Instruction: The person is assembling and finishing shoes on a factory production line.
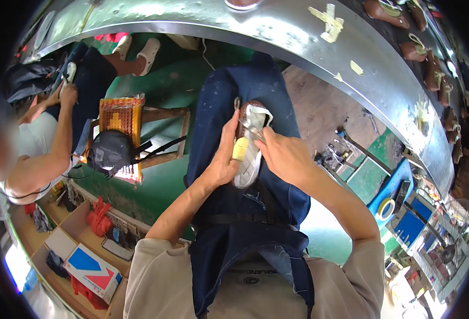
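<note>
Across my apron-covered lap lies a shoe [251,161], its pale grey-white underside up and brown showing near the far end. White material stands up in a loop along its right edge. My left hand [223,162] steadies the shoe from the left, with the index finger stretched along its side. A yellow wrap [240,149] appears to cover my left thumb, which presses on the shoe. My right hand [282,154] is closed at the right edge around a thin metal tool [251,129]; its exact kind is unclear, and the fingers hide part of it.
A metal-topped bench [277,37] curves ahead and right, with several brown shoes [433,72] beyond it. At left, a wooden stool [163,114] holds a beaded seat mat and black cap; a co-worker [48,122] sits beyond. Tape [386,209] lies at right, shelving [75,218] lower left.
</note>
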Demonstrator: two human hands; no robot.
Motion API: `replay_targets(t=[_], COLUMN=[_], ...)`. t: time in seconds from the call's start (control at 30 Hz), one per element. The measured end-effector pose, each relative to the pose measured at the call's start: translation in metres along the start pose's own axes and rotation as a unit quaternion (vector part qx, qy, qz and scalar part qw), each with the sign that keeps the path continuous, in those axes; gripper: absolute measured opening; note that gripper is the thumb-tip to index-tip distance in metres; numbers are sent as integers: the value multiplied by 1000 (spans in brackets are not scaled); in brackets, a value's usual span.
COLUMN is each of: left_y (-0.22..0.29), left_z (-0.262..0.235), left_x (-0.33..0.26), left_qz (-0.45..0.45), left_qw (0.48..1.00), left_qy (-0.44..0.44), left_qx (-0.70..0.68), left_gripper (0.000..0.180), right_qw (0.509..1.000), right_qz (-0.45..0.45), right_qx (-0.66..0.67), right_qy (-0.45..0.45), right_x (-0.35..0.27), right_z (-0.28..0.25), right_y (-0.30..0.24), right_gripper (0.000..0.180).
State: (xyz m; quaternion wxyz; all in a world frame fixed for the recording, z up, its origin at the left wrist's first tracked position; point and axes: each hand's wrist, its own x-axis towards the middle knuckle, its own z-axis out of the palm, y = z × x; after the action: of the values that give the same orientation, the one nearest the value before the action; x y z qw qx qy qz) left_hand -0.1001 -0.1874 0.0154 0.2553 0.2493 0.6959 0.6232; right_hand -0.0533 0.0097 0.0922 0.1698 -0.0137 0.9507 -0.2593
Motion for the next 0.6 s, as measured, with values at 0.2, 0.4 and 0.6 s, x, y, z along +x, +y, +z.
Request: replay_targets(t=[0.2, 0.4, 0.6], left_y=[15, 13, 81], left_z=[-7, -10, -87], left_x=[-3, 4, 18], left_qz=[-41, -89, -100], left_qw=[996, 983, 961], left_qy=[-69, 0, -255], left_qx=[-26, -161, 35], left_gripper=[103, 91, 64], right_qw=[996, 983, 949], right_qz=[-55, 71, 55], right_qx=[35, 156, 305], right_qy=[57, 70, 63], right_x=[-13, -5, -2], right_z=[5, -22, -42], right_y=[2, 5, 15], right_gripper=[27, 28, 53])
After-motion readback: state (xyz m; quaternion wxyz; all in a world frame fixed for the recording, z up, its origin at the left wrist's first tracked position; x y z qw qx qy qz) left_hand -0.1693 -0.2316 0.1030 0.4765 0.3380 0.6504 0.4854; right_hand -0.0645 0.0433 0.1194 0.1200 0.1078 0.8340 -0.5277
